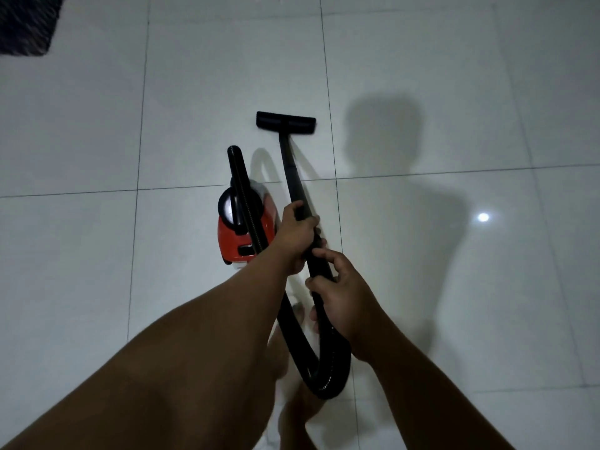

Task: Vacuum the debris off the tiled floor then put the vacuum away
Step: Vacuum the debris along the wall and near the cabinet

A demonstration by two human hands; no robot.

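Glossy glazed floor tiles (422,76), smooth, mirroring a lamp glare. Matt black plastic wand (290,170) and floor brush head (285,122). Ribbed black hose (328,368), slight sheen. Shiny red plastic vacuum body (232,240). Dark mat (27,24), coarse textile look.

Tiled floor (422,76) carries vacuum (242,235), mat (26,24).

Open tile right of wand (292,177) — red canister (242,235) blocks left; mat (26,24), probably, far-left corner.
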